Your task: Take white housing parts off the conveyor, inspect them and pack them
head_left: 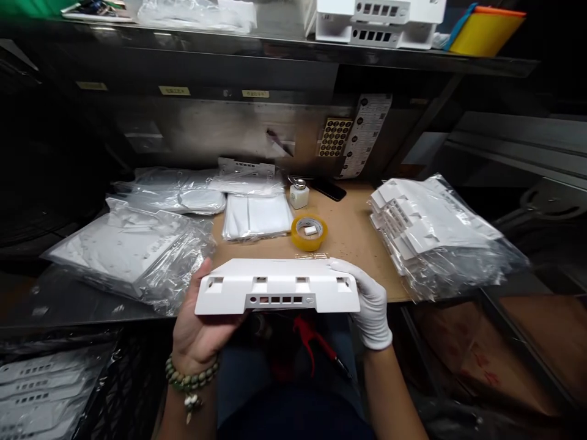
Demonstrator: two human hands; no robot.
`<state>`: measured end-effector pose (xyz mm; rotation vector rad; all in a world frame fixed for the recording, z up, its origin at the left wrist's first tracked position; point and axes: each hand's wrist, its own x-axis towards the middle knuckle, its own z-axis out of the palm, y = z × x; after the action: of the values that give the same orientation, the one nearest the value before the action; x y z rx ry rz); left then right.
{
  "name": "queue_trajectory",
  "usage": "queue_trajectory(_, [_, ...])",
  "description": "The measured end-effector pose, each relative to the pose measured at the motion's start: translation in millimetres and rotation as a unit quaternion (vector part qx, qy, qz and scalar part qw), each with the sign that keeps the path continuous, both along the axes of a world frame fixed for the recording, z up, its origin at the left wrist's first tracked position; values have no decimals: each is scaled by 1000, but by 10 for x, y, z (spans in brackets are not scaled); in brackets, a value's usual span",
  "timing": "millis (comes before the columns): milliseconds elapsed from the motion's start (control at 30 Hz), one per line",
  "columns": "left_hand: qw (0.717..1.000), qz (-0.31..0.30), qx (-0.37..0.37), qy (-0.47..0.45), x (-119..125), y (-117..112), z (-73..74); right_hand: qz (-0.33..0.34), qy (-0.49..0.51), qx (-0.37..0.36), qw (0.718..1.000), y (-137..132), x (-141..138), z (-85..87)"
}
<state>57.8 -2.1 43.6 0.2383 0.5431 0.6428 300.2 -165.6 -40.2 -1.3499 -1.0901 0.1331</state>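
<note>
A white plastic housing (279, 284) with a row of port holes along its near edge is held level over my lap, in front of the wooden bench (353, 238). My bare left hand (197, 333), with a bead bracelet on the wrist, cups its left end from below, fingers curled round it. My right hand (373, 305), in a white glove, grips its right end. A red-handled tool (312, 339) lies on my lap beneath the housing.
On the bench stand a roll of yellow tape (309, 232), a small white bottle (299, 194) and a flat bagged pack (257, 217). Bagged white housings are stacked at the right (435, 235) and left (123, 250). A black crate (50, 385) with more sits lower left.
</note>
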Motion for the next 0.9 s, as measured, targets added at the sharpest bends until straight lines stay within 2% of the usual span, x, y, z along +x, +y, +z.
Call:
queue_trajectory(67, [1000,2,-16,3,29,-30,17,-24,0,-20,1000,0,30,-32])
queue_trajectory(167, [999,24,-34,10,84,-89,62,-77,60,-52,994,11,48,-53])
queue_trajectory(300, [998,41,-51,13,150,-159,120,-158,140,-114,971,8,9,60])
queue_trajectory(367, [997,47,-54,13,172,-178,137,-145,143,-136,970,6,-37,152])
queue_trajectory(467, [997,60,-52,15,182,-186,143,-114,127,-129,977,33,-110,264])
queue_trajectory(600, [996,78,-44,19,157,-206,124,-139,96,-113,979,132,-161,347])
queue_trajectory(700, [996,84,-39,16,145,-250,117,-155,75,-112,979,216,-168,372])
queue_trajectory(800, [996,86,-39,9,145,-286,104,-167,70,-146,973,279,-172,357])
queue_trajectory(900, [996,81,-18,-12,123,-267,30,-193,58,-166,965,313,-174,332])
